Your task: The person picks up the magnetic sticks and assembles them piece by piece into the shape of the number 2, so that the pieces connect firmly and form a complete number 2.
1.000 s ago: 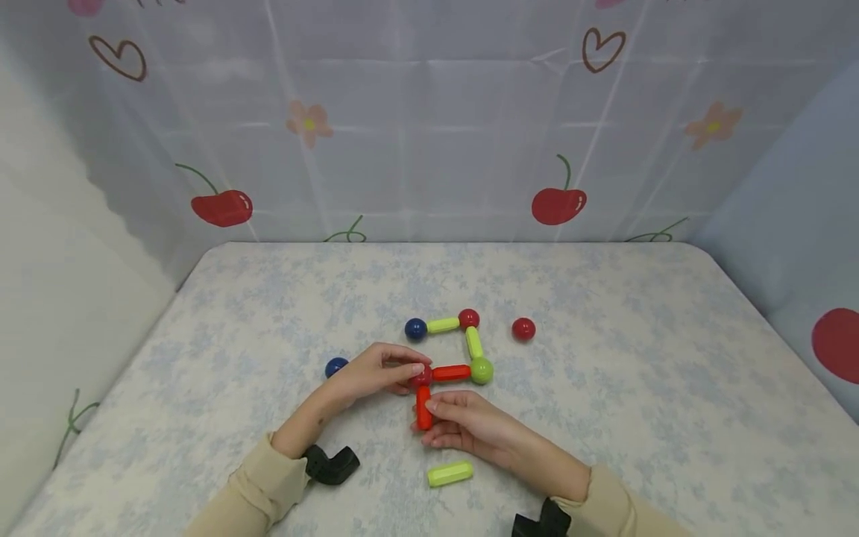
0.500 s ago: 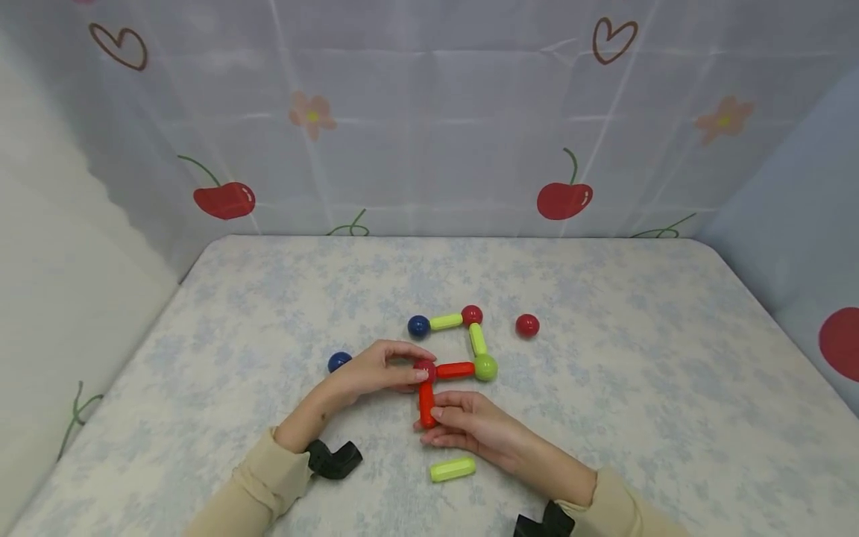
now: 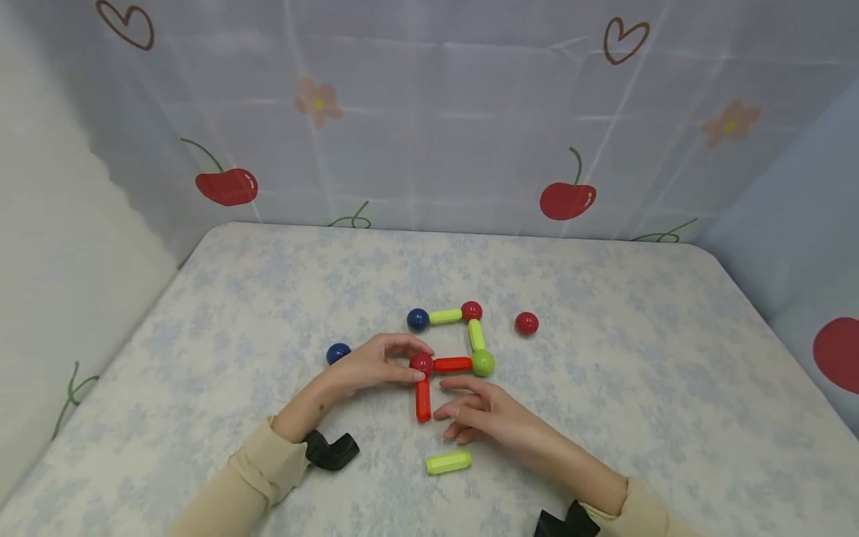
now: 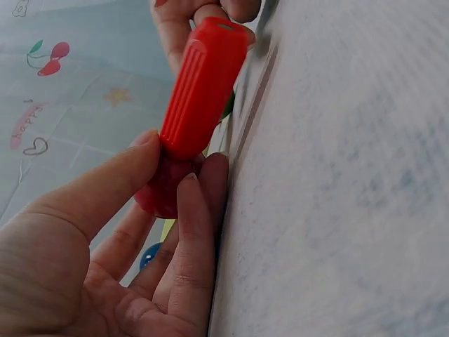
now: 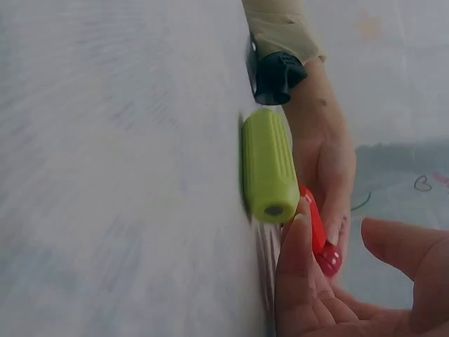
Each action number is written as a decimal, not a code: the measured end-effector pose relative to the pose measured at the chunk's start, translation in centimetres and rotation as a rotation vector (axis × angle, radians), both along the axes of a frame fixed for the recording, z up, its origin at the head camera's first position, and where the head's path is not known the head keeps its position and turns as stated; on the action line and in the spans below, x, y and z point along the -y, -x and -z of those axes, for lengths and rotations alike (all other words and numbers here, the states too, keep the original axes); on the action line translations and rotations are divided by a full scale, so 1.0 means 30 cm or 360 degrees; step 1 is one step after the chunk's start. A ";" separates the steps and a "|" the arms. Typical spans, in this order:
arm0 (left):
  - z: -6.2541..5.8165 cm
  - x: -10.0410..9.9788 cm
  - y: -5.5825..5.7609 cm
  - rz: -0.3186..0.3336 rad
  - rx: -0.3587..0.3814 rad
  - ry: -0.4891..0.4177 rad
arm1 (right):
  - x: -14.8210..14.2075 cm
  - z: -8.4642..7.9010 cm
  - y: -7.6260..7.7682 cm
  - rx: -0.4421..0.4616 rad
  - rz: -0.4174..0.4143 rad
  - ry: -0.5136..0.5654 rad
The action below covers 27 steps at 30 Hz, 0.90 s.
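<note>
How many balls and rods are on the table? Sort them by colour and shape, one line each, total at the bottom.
Glossy red balls: 3
Glossy dark-blue balls: 2
Glossy lime-green ball: 1
Ribbed yellow-green rods: 3
Ribbed red rods: 2
Total: 11

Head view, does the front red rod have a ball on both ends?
No, the red rod meets a red ball only at its far end.
</note>
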State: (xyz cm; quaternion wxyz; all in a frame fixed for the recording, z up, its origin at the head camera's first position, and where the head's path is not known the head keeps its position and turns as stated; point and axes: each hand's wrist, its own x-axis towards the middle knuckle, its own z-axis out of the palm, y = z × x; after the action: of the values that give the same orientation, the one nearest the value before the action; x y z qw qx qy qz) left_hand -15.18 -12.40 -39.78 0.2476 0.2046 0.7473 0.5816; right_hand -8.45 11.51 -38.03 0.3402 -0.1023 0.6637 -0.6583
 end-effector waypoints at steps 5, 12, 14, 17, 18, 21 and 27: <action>0.007 0.005 0.006 0.0001 0.0015 0.0021 | -0.061 0.025 -0.031 -0.0588 -0.0200 -0.0262; 0.009 0.001 0.007 -0.0005 0.0055 -0.0012 | -0.055 0.038 -0.083 -0.1195 -0.0397 -0.0531; 0.010 -0.001 0.008 -0.0009 0.0058 -0.0021 | -0.052 0.045 -0.087 -0.1195 -0.0340 -0.0550; 0.012 -0.003 0.010 -0.0009 0.0062 -0.0027 | -0.053 0.060 -0.082 -0.1160 -0.0230 -0.0497; 0.013 -0.004 0.010 -0.0012 0.0072 -0.0026 | -0.054 0.065 -0.079 -0.1156 -0.0198 -0.0470; 0.013 -0.003 0.009 -0.0016 0.0094 -0.0033 | -0.060 0.072 -0.067 -0.1162 -0.0114 -0.0414; 0.010 -0.001 0.007 -0.0030 0.0098 -0.0022 | -0.070 0.065 -0.046 -0.1080 0.0023 -0.0485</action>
State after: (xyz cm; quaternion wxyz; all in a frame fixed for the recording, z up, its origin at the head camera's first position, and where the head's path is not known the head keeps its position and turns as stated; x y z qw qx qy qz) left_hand -15.38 -12.38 -40.07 0.2637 0.1813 0.7372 0.5951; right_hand -7.07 13.61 -39.98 0.1075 -0.2582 0.8298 -0.4830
